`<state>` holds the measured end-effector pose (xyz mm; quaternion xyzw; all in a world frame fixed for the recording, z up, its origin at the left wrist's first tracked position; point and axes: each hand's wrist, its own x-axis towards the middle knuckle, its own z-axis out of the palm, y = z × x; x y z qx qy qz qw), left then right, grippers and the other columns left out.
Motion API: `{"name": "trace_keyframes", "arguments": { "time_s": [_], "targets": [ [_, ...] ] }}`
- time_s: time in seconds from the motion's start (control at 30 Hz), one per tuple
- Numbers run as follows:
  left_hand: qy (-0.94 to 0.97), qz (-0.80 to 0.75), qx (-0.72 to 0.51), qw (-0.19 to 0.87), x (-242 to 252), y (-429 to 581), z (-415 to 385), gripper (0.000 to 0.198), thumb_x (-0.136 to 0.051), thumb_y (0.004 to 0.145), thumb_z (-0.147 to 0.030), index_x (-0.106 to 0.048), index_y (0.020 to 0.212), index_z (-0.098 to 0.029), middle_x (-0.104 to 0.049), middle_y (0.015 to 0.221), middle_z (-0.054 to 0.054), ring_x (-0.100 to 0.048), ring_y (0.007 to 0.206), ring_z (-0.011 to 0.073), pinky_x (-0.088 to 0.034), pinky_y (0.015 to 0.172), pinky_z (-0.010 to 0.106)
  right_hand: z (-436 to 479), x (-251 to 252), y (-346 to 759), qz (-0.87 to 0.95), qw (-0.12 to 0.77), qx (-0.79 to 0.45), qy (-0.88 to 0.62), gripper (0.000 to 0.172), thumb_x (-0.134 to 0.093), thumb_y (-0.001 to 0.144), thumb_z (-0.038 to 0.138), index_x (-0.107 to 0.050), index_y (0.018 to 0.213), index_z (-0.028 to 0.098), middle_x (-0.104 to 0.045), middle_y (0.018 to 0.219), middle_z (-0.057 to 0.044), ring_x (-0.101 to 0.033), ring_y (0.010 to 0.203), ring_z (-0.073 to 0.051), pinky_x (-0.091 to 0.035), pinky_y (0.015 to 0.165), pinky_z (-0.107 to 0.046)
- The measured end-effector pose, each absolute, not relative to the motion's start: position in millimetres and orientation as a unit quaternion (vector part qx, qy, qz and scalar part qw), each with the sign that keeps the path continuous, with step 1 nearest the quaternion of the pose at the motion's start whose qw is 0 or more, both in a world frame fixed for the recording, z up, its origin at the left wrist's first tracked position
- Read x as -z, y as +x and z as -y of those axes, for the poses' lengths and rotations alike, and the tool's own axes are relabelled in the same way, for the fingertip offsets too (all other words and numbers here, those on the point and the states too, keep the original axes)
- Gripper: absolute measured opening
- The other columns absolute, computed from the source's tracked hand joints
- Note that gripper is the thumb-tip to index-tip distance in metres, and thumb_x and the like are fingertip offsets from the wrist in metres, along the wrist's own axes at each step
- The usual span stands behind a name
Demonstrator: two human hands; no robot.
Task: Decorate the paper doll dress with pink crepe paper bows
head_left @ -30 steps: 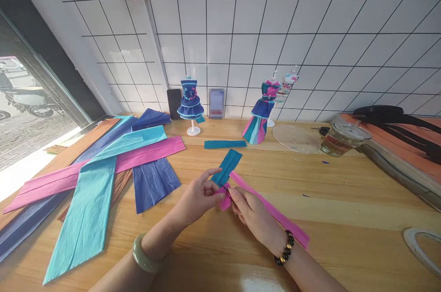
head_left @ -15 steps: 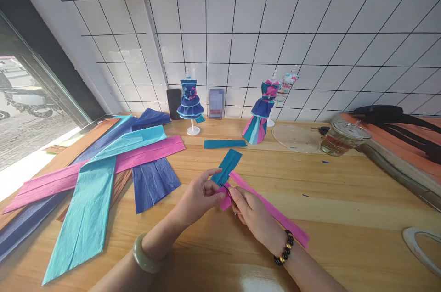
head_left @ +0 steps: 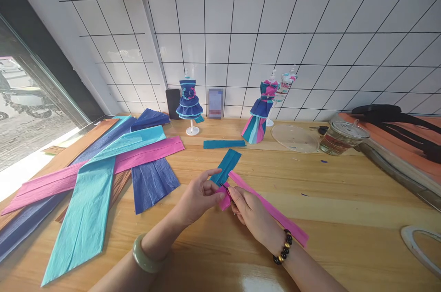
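Observation:
My left hand (head_left: 201, 196) pinches a small pink crepe paper piece (head_left: 225, 201) between thumb and fingers. Dark, thin scissors (head_left: 225, 187) sit in my right hand (head_left: 253, 214), their tips at the upper edge of that piece; their handles are mostly hidden by my fingers. Just beyond my left fingertips lies a teal paper strip (head_left: 228, 163). A long pink paper strip (head_left: 268, 204) runs beside and under my right hand toward the lower right. Farther back is a second, shorter-looking teal strip (head_left: 223, 144), flat on the wood.
Turquoise (head_left: 91, 218), pink and blue paper strips overlap at left. Small dress forms in paper dresses, one blue (head_left: 189, 103) and one multicoloured (head_left: 263, 108), stand by the tiled wall. A clear round lid (head_left: 294, 139) and a lidded cup (head_left: 342, 138) are at right; a white ring (head_left: 409, 241) lies nearer.
The whole view has shifted very slightly. My hands, the pink piece and the scissors keep practically the same pose.

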<state>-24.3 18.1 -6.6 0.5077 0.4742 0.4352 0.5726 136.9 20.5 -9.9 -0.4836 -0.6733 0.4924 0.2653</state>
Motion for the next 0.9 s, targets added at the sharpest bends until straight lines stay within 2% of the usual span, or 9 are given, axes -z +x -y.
{"name": "trace_keyframes", "arguments": {
  "time_s": [0.33, 0.9],
  "targets": [
    [0.511, -0.468, -0.432, 0.576, 10.5, -25.6, -18.4, 0.061, -0.068, 0.069, -0.027, -0.042, 0.122, -0.014, -0.057, 0.065, -0.003, -0.056, 0.061, 0.0130, -0.041, 0.060, 0.027, -20.2, 9.5, 136.6, 0.674, 0.270, -0.479, -0.494, 0.056, -0.025, 0.086, 0.061, -0.055, 0.068, 0.017, -0.040, 0.055, 0.003, -0.037, 0.047, -0.009, -0.032, 0.045, -0.021],
    [0.517, -0.464, -0.420, 0.583, 4.6, -24.2, -16.4, 0.061, -0.068, 0.068, -0.027, -0.042, 0.121, -0.014, -0.058, 0.062, -0.003, -0.059, 0.061, 0.0147, -0.043, 0.060, 0.028, -19.9, 12.6, 136.8, 0.670, 0.277, -0.502, -0.471, 0.044, -0.028, 0.089, 0.053, -0.040, 0.065, 0.019, -0.032, 0.057, 0.005, -0.030, 0.048, -0.008, -0.026, 0.042, -0.020]
  ]
}}
